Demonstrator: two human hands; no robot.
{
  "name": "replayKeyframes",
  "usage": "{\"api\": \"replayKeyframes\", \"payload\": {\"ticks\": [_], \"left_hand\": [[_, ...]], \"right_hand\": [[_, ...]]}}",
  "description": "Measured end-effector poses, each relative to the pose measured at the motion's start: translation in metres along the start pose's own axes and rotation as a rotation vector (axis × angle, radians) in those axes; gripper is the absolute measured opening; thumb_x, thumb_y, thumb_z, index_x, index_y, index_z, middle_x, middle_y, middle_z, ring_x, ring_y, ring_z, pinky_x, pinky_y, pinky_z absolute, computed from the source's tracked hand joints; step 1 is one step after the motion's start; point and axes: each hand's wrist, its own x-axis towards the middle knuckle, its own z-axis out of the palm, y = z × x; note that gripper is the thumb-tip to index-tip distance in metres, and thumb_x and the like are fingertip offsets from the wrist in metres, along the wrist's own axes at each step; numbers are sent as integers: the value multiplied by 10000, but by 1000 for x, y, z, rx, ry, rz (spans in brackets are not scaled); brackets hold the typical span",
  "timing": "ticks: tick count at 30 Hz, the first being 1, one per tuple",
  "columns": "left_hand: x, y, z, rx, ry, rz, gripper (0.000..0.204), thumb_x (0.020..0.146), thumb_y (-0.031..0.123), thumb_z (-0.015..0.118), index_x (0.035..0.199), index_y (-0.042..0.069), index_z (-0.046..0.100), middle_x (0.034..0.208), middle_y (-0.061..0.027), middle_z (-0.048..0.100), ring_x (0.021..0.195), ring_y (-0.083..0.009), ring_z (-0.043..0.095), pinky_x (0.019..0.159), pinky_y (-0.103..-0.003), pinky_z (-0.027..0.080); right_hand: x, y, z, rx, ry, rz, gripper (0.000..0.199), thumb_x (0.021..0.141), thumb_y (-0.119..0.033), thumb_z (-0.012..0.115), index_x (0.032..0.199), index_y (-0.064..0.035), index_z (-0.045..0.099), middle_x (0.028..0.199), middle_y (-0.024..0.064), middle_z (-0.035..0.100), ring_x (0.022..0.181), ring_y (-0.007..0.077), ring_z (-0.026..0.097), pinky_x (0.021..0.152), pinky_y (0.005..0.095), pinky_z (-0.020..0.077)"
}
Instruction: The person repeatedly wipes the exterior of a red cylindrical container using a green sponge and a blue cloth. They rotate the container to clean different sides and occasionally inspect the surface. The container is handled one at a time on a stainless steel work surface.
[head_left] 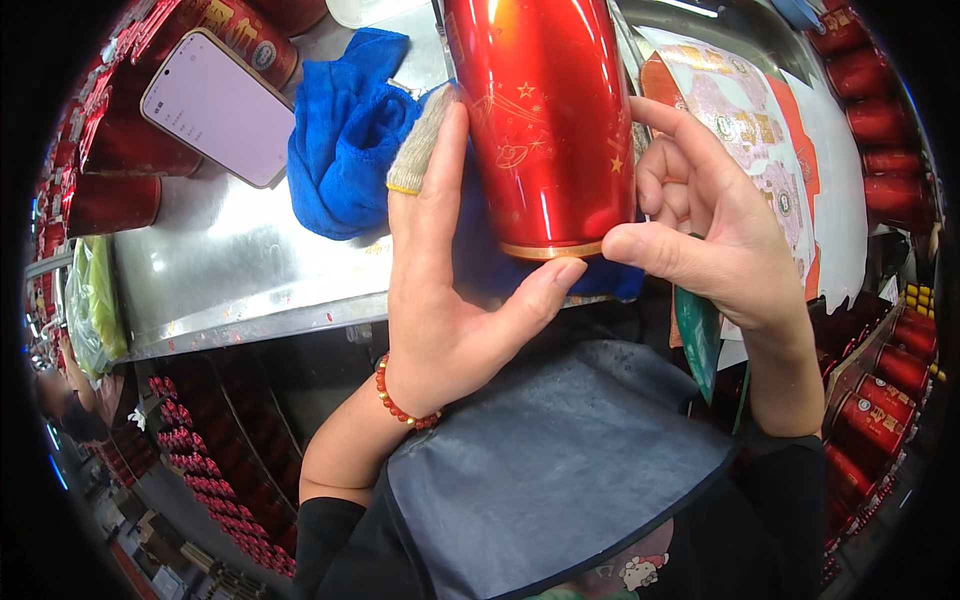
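A glossy red cylindrical container (550, 130) with gold stars and line drawings rises between my hands, a gold rim at its near end; its far end is cut off by the upper picture edge. My left hand (440, 270) grips its left side, thumb at the rim. Grey knitted fabric with a yellow edge, a finger cover (425, 145), covers part of my left fingers. From the right, my right hand (710, 220) holds the container with thumb and fingers. A green, blade-shaped plastic tool (697, 340) hangs below my right palm. A crumpled blue cloth (345, 150) lies left of my left hand.
On the metal table (260, 285) a phone (215, 105) with a lit screen leans at the left, by red containers (115, 205). Printed sheets (750, 130) lie at the right. Racks of red containers (875, 420) stand on both sides. A plastic bag (92, 300) hangs at the table's left end.
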Motion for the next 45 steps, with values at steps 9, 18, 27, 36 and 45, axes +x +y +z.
{"api": "replayKeyframes", "payload": {"ticks": [9, 18, 27, 36, 45], "left_hand": [[0, 0, 0, 59, 11, 11, 943, 896, 202, 804, 1612, -47, 243, 1643, -213, 309, 1523, -307, 326, 1244, -417, 278], [0, 2, 0, 72, 14, -8, 936, 897, 219, 809, 1606, -51, 261, 1631, -218, 324, 1512, -303, 343, 1234, -412, 295], [-11, 13, -8, 503, 124, 314, 518, 776, 208, 883, 1239, 30, 735, 1225, -136, 719, 1156, -301, 616, 1033, -385, 488], [4, 6, -12, 566, 22, 824, 374, 616, 52, 750, 983, 56, 822, 1058, -74, 742, 1065, -260, 675, 794, -323, 638], [1, 11, -26, 564, -57, 776, 399, 605, -12, 794, 1001, 31, 817, 1048, -80, 749, 1055, -258, 698, 839, -321, 645]], "right_hand": [[3, 5, 2, 93, -24, 30, 903, 870, -9, 791, 1585, 74, 247, 1192, 94, 623, 1049, 120, 646, 880, 231, 516], [3, 4, -1, 54, -41, 32, 899, 873, -58, 808, 1577, 82, 267, 1137, 73, 612, 966, 95, 622, 811, 210, 505], [15, 12, -6, 231, -42, 32, 763, 927, -247, 807, 1496, 84, 422, 886, -3, 607, 818, 61, 584, 731, 201, 448], [22, 20, -6, 209, -86, -35, 716, 925, -280, 815, 1437, 101, 489, 800, -28, 598, 735, 42, 572, 661, 194, 434], [22, 16, -8, 125, -68, -35, 704, 907, -295, 831, 1403, 95, 519, 770, -43, 583, 694, 23, 528, 614, 185, 397]]}}
